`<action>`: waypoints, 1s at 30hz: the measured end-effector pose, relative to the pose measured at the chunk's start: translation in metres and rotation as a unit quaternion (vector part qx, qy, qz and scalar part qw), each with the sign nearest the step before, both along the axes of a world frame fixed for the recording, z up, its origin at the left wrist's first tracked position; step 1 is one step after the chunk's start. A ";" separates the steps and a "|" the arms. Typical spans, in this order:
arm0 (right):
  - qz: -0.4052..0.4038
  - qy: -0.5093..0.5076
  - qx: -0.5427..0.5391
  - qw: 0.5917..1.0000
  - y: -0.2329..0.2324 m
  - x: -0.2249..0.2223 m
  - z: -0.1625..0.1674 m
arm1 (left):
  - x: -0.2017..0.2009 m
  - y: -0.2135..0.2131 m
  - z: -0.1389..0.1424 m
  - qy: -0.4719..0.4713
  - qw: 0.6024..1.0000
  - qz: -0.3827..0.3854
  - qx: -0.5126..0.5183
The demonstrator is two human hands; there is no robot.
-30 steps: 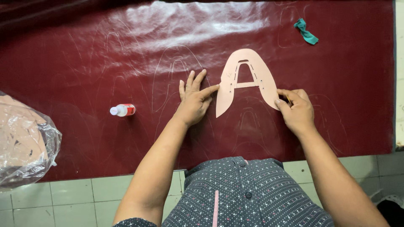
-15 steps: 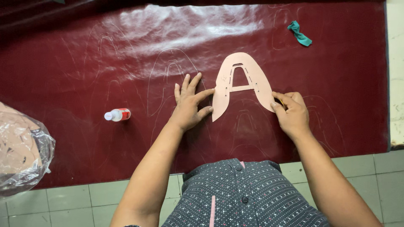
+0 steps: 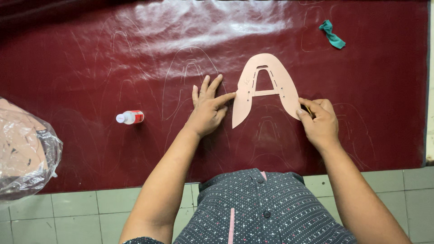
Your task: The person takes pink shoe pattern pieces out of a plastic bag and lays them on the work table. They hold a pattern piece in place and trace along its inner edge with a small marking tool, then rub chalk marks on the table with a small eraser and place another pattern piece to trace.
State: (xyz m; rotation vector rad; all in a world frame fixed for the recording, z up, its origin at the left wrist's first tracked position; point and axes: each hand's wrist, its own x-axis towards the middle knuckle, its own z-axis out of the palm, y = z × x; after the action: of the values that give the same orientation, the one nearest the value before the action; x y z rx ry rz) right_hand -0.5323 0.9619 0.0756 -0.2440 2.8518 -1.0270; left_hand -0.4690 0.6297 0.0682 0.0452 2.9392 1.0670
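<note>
Left hand (image 3: 209,108): flat on the dark red leather sheet (image 3: 90,68), fingers spread, forefinger tip touching the left leg of the pink pattern (image 3: 253,90).
Right hand (image 3: 320,123): fingers curled around a thin pen (image 3: 308,109) at the pattern's right leg.
Pattern: lies flat, centre-right on the sheet.
Small bottle (image 3: 130,117): left of the hands, on its side.
Green scrap (image 3: 332,34): far right.
Plastic bag (image 3: 22,149): near left edge.

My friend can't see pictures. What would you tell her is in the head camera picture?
A person's left hand presses a pink A-shaped paper pattern flat on dark red leather, while the right hand holds a thin pen-like tool at the pattern's edge. A small white bottle lies to the left, a teal scrap top right.
</note>
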 end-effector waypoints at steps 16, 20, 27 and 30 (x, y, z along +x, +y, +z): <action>0.003 0.008 -0.001 1.000 0.004 0.001 -0.004 | -0.001 0.002 0.010 -0.022 1.000 -0.010 -0.020; 0.002 0.021 -0.006 1.000 0.005 0.002 -0.007 | -0.001 0.003 0.011 -0.019 1.000 -0.011 -0.018; 0.023 0.048 0.003 0.999 0.007 0.002 -0.011 | 0.000 0.003 0.011 -0.012 1.000 -0.008 -0.014; 0.019 0.044 -0.006 0.999 0.007 0.002 -0.012 | 0.000 0.002 0.007 -0.015 1.000 -0.009 -0.011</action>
State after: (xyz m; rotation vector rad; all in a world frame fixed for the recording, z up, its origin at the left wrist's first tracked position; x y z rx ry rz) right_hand -0.5301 0.9691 0.0639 -0.3509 2.9073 -1.0520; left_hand -0.4690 0.6319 0.0748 0.0540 2.9177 1.0232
